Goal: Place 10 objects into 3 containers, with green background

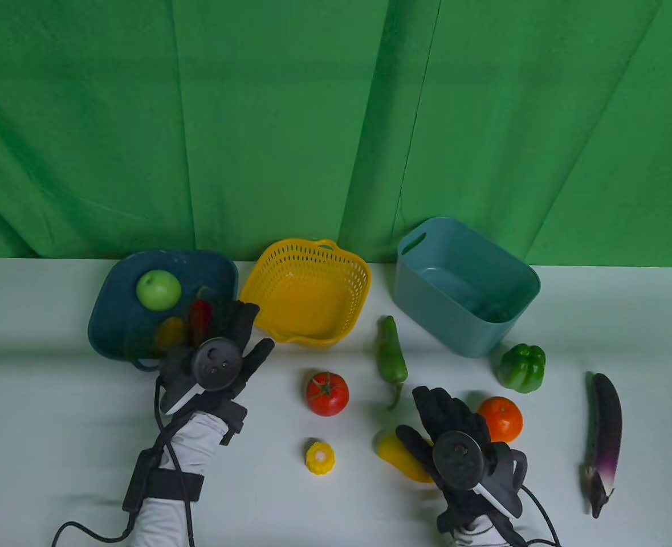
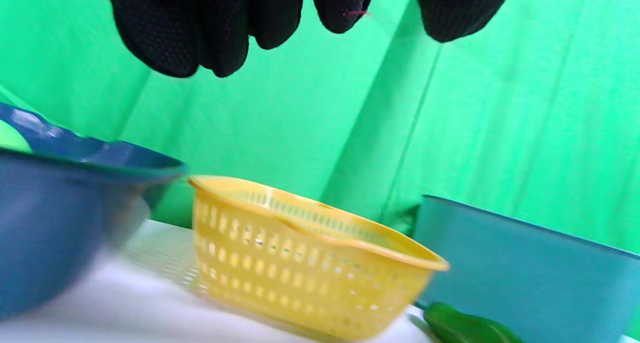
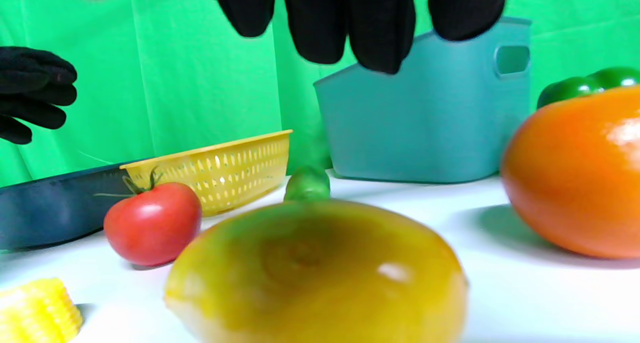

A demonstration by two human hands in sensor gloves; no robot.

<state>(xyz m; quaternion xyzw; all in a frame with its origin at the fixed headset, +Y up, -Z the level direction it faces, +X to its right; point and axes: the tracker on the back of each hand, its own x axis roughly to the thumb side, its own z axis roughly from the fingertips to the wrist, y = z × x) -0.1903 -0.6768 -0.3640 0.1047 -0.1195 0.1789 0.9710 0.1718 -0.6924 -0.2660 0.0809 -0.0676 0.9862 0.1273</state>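
Left hand (image 1: 222, 347) is above the near right corner of the dark blue bowl (image 1: 113, 307), fingers (image 2: 175, 28) spread loosely, holding nothing. The bowl sits at the table's (image 1: 56, 410) far left and contains a green apple (image 1: 158, 289), a red chili (image 1: 200, 315) and an orange-yellow item (image 1: 169, 333), partly shadowed. Yellow basket (image 1: 307, 293) stands just right of the bowl at the far edge; teal bin (image 1: 464, 285) stands further right, also at the far edge.

Right hand (image 1: 455, 433) is near the front edge, right of centre, over the yellow pepper (image 1: 401, 456). Fingers (image 3: 380, 28) extended and open; not gripping in the wrist view.

Loose on the table: tomato (image 1: 327, 393) at centre, corn piece (image 1: 320, 457) nearer the front edge, long green pepper (image 1: 391, 359) between basket and bin, orange (image 1: 501, 419) just beside the right hand, green bell pepper (image 1: 521, 367) in front of the bin, eggplant (image 1: 603, 439) near the right edge.
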